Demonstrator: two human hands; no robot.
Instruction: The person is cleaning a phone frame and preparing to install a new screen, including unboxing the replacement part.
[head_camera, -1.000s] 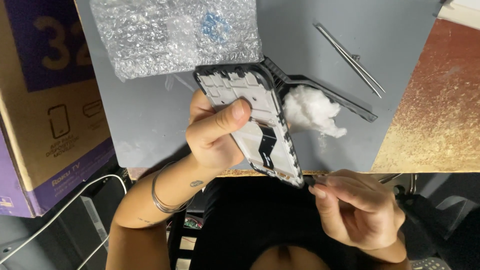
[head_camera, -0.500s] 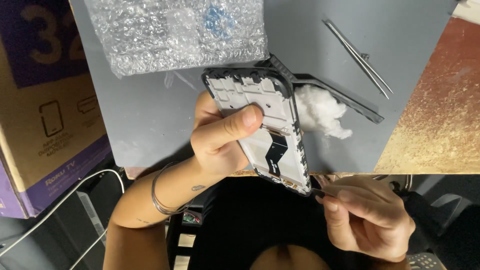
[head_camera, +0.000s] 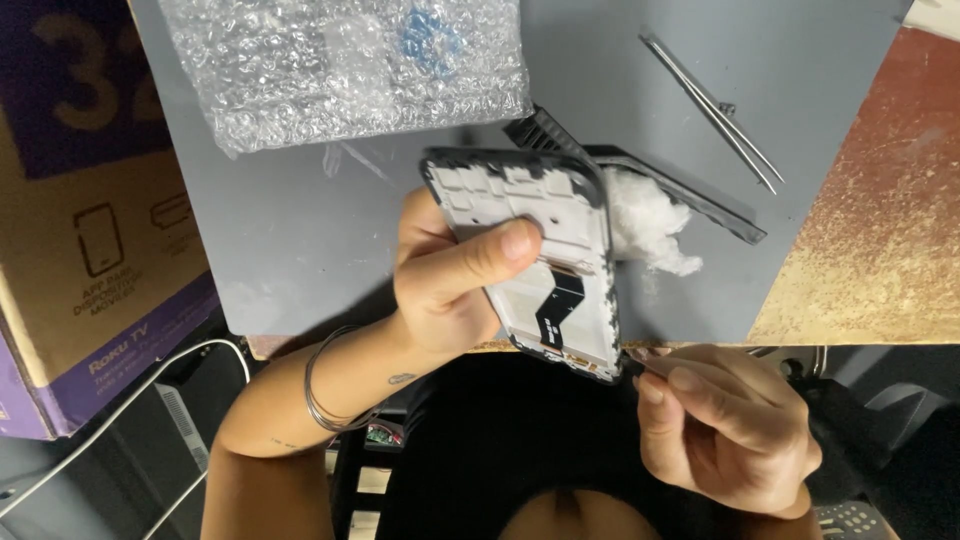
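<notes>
Clamped in the left hand (head_camera: 445, 285), thumb across it, a phone frame (head_camera: 545, 260) tilts over the counter (head_camera: 300, 230) while the right hand (head_camera: 725, 425) pinches its near corner.

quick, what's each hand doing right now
Left hand: closed around the phone frame, thumb across it.
Right hand: fingers pinched at the frame's lower corner; what they hold cannot be told.

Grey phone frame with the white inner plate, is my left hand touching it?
Touching. The head view shows the left hand gripping the grey phone frame, thumb pressed across its plate.

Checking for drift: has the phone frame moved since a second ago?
Yes. The phone frame has swung its top end right, closer to the fixed cotton wad.
</notes>
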